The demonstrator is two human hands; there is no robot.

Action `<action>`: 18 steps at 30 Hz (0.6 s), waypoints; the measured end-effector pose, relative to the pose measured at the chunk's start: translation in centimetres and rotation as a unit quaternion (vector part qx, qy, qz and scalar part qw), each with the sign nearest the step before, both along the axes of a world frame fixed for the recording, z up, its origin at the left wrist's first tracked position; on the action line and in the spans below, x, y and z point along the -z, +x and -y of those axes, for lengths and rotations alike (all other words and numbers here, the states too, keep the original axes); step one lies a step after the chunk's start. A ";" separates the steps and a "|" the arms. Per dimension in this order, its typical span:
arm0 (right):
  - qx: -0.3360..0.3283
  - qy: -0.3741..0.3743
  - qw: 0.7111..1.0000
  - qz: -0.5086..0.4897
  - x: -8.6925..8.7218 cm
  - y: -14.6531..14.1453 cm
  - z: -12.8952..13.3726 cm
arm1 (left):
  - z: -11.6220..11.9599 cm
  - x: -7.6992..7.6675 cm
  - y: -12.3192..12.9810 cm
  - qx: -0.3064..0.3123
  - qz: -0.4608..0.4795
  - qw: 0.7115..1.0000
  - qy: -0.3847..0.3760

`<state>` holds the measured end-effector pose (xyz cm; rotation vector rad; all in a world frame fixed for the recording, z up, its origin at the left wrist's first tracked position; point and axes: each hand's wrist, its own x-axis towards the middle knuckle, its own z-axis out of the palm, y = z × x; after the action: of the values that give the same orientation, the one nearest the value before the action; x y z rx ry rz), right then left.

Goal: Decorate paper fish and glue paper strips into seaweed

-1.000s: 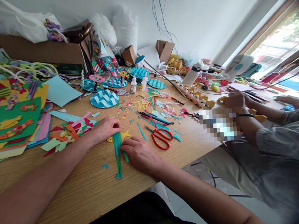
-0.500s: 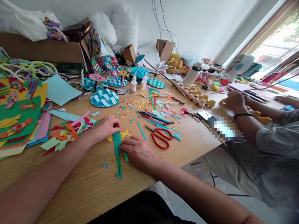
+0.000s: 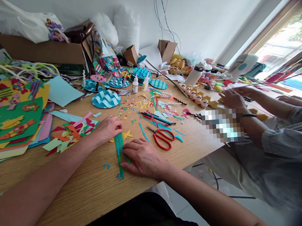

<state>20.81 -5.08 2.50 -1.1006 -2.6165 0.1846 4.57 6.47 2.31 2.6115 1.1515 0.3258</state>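
Observation:
Green and blue paper strips (image 3: pixel 119 156) lie lengthwise on the wooden table in front of me. At their far end, my left hand (image 3: pixel 109 128) pinches them, fingers closed. My right hand (image 3: pixel 145 158) rests on the table at their right side, thumb and fingers apart, fingertips touching the strips. A yellow paper fish (image 3: pixel 127 134) shows between my hands, partly covered. Red-handled scissors (image 3: pixel 163 138) lie to the right of my right hand, with dark pens (image 3: pixel 158 118) just beyond. Small blue paper scraps (image 3: pixel 106 166) sit left of the strips.
Colourful paper offcuts (image 3: pixel 67 134) and stacked sheets (image 3: pixel 14 122) cover the left side. Further back stand glue bottles (image 3: pixel 135 85) and a wavy blue disc (image 3: pixel 106 99). Another person's hands (image 3: pixel 232 99) are at the right, beside a blurred-out patch.
My right hand has opened its fingers wider, its thumb sliding nearer along the strips. My left hand keeps its pinch. The other person's hand at the right has shifted and flattened.

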 end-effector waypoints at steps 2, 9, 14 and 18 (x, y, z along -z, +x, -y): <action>-0.007 -0.008 1.000 0.003 -0.4 0.1 0.3 | -0.1 0.0 0.0 0.005 -0.005 1.000 0.005; -0.035 -0.090 0.993 -0.069 -2.6 0.8 0.8 | -0.7 -0.6 -0.5 0.032 -0.028 0.999 0.004; 0.086 -0.162 0.965 -0.190 -3.6 1.8 -0.9 | 0.7 -2.5 -1.0 0.017 -0.015 1.000 -0.010; 0.141 -0.252 0.920 -0.266 -3.0 2.0 -3.9 | 4.0 -2.5 -1.0 0.006 -0.033 0.999 -0.041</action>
<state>22.76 -1.15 5.51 -1.3339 -1.9402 0.9857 3.57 2.45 4.85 2.5753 1.1441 0.1867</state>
